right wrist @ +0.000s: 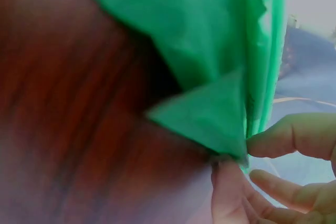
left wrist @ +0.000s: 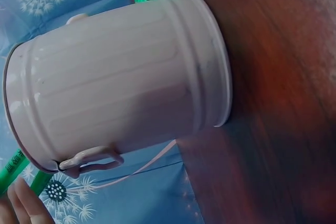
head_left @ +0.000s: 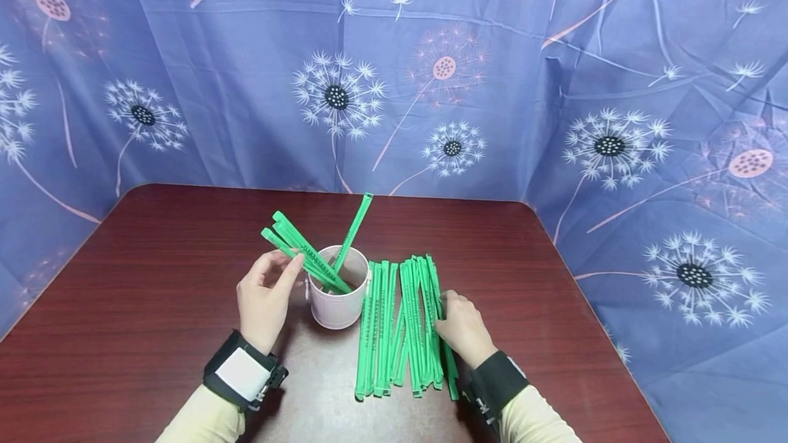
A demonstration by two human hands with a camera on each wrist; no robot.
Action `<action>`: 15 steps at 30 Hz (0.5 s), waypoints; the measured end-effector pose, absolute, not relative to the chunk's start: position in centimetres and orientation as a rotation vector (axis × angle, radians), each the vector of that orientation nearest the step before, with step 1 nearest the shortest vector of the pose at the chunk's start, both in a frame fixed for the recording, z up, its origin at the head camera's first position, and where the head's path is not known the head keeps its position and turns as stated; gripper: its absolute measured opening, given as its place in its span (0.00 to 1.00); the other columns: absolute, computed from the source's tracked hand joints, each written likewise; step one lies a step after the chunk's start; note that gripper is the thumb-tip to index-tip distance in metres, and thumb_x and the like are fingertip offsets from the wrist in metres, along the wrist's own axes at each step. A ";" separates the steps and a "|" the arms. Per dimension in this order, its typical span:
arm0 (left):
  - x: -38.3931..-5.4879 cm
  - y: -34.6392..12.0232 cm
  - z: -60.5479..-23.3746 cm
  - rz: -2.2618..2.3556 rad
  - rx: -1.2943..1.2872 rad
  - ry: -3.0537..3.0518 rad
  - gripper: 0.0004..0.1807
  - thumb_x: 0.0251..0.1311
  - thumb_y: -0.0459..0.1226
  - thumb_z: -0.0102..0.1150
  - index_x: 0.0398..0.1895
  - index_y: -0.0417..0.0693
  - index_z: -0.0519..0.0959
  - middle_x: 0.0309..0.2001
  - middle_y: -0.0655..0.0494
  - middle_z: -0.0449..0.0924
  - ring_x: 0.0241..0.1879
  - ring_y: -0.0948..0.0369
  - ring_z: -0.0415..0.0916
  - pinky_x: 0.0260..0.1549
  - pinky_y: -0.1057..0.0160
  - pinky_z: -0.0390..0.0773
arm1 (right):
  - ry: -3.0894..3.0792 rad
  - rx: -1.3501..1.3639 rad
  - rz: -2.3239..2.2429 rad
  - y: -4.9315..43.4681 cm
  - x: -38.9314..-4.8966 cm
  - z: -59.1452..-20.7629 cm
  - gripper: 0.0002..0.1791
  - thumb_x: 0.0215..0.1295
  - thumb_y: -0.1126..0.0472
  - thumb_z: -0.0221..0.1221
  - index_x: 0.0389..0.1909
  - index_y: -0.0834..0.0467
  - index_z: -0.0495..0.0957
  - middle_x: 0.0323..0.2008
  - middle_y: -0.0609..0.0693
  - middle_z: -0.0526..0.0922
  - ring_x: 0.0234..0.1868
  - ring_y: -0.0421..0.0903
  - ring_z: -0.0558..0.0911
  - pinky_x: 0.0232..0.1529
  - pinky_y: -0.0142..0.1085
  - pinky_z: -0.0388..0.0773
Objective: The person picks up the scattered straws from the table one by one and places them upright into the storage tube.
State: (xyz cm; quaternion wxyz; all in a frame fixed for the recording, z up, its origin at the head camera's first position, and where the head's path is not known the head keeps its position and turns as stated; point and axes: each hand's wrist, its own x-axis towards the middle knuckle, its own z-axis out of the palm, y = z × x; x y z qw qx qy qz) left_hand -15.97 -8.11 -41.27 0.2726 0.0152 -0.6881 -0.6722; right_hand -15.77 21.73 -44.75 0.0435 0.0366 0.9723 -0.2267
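At nine o'clock from the bucket (head_left: 336, 310), our left grip (head_left: 266, 296) is pinching green packets (head_left: 309, 251) that are leaning out of it toward ten. At four o'clock, loose packets (head_left: 416, 320) are lying on the tabletop (head_left: 185, 258); our right grip (head_left: 466, 329) is pinching one along their three-o'clock edge.

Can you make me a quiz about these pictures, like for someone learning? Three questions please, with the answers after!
1. Which is nearer the pale pink pail: the left hand or the right hand?
2. True or false: the pail is lying on its side.
3. Fill in: in the head view, the green packets on the table lie to the pail's ____.

Key: 1. Left hand. 2. False, it stands upright. 3. Right.
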 end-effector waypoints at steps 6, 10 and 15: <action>-16.1 -8.5 -41.6 -1.670 0.082 -1.966 0.07 0.60 0.35 0.68 0.37 0.40 0.85 0.30 0.69 0.83 0.26 0.71 0.80 0.24 0.74 0.84 | 2.956 0.125 -0.657 21.9 -15.8 -44.9 0.25 0.56 0.66 0.63 0.56 0.67 0.74 0.49 0.64 0.83 0.33 0.51 0.79 0.26 0.35 0.68; -16.2 -8.6 -41.7 -1.593 0.081 -2.028 0.05 0.58 0.35 0.70 0.35 0.42 0.85 0.34 0.56 0.85 0.25 0.74 0.78 0.23 0.76 0.82 | 2.980 0.128 -0.660 22.0 -15.9 -44.9 0.24 0.56 0.65 0.64 0.55 0.68 0.75 0.47 0.63 0.84 0.33 0.52 0.80 0.26 0.37 0.72; -16.1 -8.6 -41.6 -1.614 0.092 -2.044 0.07 0.57 0.35 0.70 0.35 0.40 0.84 0.34 0.53 0.83 0.26 0.77 0.77 0.22 0.76 0.82 | 2.989 0.136 -0.686 22.1 -15.8 -44.8 0.25 0.59 0.64 0.64 0.57 0.68 0.74 0.47 0.62 0.84 0.36 0.54 0.83 0.28 0.38 0.76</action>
